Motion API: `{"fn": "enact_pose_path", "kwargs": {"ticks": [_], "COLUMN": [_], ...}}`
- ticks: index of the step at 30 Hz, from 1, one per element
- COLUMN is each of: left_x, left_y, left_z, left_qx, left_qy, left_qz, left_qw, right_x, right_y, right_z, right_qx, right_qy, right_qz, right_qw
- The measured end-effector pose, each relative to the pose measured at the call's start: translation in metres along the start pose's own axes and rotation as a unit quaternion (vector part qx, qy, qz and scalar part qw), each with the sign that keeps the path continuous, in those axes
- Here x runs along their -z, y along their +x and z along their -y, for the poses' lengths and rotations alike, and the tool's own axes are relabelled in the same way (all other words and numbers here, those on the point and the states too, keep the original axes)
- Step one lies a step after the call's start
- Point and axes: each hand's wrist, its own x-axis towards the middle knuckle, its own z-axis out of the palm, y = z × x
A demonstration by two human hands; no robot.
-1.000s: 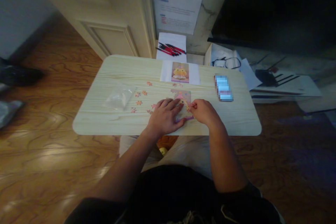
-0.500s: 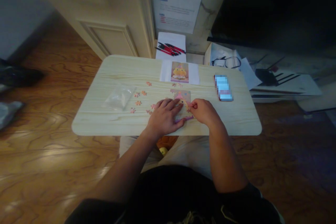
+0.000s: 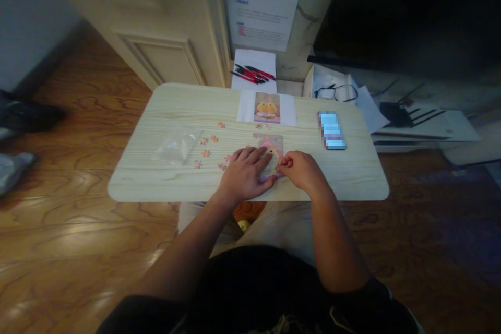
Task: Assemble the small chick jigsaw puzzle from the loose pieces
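Several loose puzzle pieces (image 3: 205, 153) yet to be fitted in the head view, scattered on the bench (image 3: 360, 182) to the left of the hands, with a few more just below the printed picture (image 3: 267, 107). Done already, by the look of things: at least the upper part of the puzzle (image 3: 276, 142), pinkish, with a dark eye showing, lying near the bench's edge closest to the body. Rests the left hand (image 3: 243, 171) flat across the lower part, fingers slightly spread, grip wide. Meets the right edge with the right hand (image 3: 280, 167), fingertips bunched; cannot tell whether pinched on a piece. Probably well along, though partly hidden. Clear bag (image 3: 178, 143) lying beside the scattered pieces.
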Motion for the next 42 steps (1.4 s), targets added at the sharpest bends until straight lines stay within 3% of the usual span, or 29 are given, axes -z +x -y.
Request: {"fn": "enact_pose_path", "kwargs": {"ticks": [25,35,42], "left_x": [0.001,0.0,0.0], "left_y": [-0.001,-0.001,0.0], "left_z": [-0.001,-0.001,-0.001], "left_qx": [0.007,0.014,0.005], "left_qy": [0.01,0.006,0.012], "left_qz": [0.008,0.0,0.007], "left_qw": [1.0,1.0,1.0], "right_x": [-0.002,0.011,-0.001], "right_y": [0.001,-0.002,-0.001], "right_z": [-0.006,-0.025,-0.013], "right_qx": [-0.022,-0.036,-0.01], "right_qy": [0.049,0.055,0.064], "right_qz": [-0.011,-0.007,0.005], "right_qw": [0.998,0.998,0.998]}}
